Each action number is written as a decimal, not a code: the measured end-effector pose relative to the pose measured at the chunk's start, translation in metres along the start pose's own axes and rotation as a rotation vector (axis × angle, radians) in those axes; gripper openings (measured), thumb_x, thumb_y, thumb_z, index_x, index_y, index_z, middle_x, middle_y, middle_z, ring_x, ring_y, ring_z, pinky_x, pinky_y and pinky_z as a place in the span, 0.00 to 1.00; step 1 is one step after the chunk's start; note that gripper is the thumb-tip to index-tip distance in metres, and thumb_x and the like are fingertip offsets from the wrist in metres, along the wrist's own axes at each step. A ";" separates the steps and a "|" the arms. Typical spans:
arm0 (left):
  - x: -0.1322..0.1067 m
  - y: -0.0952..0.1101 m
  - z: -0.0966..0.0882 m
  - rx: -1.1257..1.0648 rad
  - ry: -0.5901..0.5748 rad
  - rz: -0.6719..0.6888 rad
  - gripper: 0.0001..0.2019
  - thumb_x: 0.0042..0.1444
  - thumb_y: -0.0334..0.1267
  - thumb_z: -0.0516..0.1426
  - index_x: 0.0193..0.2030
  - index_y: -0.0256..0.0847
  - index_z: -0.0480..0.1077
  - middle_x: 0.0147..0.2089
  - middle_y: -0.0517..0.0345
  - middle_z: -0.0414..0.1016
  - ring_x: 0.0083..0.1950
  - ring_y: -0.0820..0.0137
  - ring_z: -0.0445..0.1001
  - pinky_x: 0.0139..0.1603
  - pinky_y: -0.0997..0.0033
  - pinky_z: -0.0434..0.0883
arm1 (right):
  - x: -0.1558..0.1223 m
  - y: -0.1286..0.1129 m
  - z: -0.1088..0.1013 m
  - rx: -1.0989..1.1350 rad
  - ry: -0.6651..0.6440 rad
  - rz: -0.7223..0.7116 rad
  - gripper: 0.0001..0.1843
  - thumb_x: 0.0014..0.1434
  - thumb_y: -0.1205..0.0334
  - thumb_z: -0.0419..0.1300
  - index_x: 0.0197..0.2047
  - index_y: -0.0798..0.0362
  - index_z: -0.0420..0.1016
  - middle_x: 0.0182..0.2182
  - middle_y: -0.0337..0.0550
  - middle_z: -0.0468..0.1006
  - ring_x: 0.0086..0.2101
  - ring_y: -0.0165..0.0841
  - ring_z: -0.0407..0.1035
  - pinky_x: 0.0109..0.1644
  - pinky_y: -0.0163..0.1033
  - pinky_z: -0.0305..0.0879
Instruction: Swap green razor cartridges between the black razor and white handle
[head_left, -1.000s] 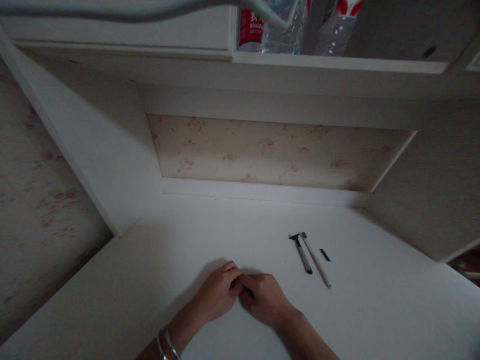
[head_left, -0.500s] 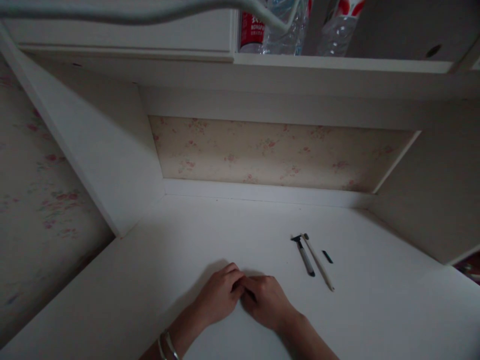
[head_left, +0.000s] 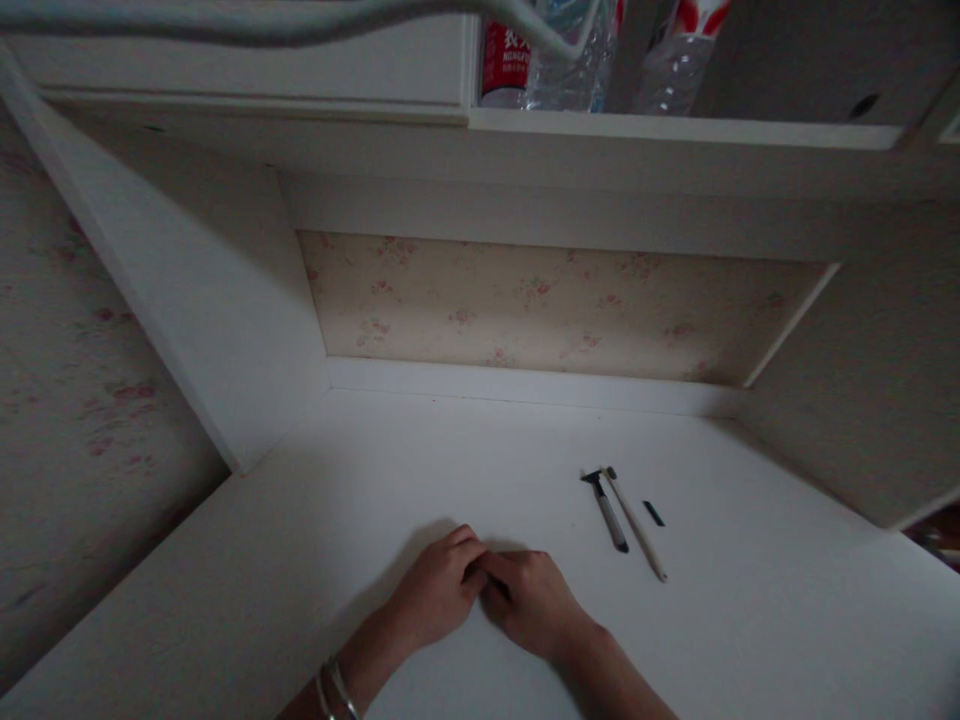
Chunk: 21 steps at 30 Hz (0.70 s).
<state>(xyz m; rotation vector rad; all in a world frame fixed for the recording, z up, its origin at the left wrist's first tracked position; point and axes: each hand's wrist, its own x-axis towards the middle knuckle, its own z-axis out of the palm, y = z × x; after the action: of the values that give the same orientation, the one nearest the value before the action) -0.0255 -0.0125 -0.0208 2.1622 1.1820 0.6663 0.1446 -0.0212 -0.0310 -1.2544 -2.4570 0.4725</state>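
Observation:
On the white tabletop (head_left: 420,450) my left hand (head_left: 439,585) and my right hand (head_left: 536,600) rest together, fingers curled and closed, meeting at the fingertips. No object shows in either hand; the undersides of the fingers are hidden. Silver bangles (head_left: 336,690) circle the left wrist. Beyond the right hand, to its right, lies a razor (head_left: 609,515) with a black head and a grey handle. Close beside it is a pale toothbrush (head_left: 637,525) with a dark head end. A small dark, flat strip (head_left: 653,514) lies farther right, apart from both.
A shelf (head_left: 675,128) overhangs the back, carrying a red-labelled bottle (head_left: 504,65) and clear plastic bottles (head_left: 671,75). A pale curved bar (head_left: 285,25) crosses the top left. Side panels (head_left: 202,260) flank the tabletop, with floral wallpaper (head_left: 536,295) behind.

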 end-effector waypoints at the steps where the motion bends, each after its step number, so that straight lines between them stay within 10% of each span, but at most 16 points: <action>1: 0.000 0.000 0.000 0.002 -0.001 -0.001 0.08 0.56 0.28 0.51 0.33 0.41 0.70 0.37 0.59 0.69 0.40 0.71 0.68 0.40 0.74 0.65 | 0.000 0.000 0.000 -0.002 -0.002 0.001 0.13 0.55 0.69 0.50 0.39 0.49 0.73 0.34 0.40 0.80 0.35 0.34 0.74 0.39 0.33 0.63; 21: 0.000 0.001 -0.001 0.025 -0.009 -0.005 0.09 0.56 0.28 0.50 0.34 0.41 0.70 0.38 0.57 0.70 0.40 0.70 0.68 0.42 0.73 0.66 | 0.000 0.001 0.001 -0.030 0.010 -0.011 0.13 0.55 0.69 0.51 0.40 0.49 0.73 0.33 0.39 0.79 0.34 0.35 0.74 0.38 0.33 0.62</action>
<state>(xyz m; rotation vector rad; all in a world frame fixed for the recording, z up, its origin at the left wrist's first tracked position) -0.0253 -0.0131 -0.0197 2.1798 1.1962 0.6425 0.1452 -0.0206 -0.0325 -1.2516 -2.4695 0.4268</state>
